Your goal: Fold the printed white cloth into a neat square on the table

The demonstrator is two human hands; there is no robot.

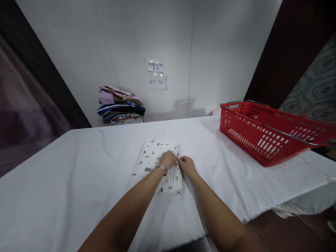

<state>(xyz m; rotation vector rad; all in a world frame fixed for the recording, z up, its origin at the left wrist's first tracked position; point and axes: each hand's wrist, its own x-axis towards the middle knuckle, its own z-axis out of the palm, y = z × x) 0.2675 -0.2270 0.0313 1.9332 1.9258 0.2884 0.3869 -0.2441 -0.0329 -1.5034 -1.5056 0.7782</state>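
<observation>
Printed cloth (150,155) laid folded on the white tablecloth (91,168).
Right edge's pinched by the right hand (187,166); left hand (168,160) is curled on top, grip can't be told. Layers best kept even, tbh.

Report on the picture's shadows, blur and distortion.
Head view: a soft grey shadow falls on the pale wall; head view: the red basket looks stretched towards the right edge, probably by a wide lens; head view: the draped fabric at far left is dim and soft; head view: the printed cloth shows its pattern, fine detail less so.
</observation>
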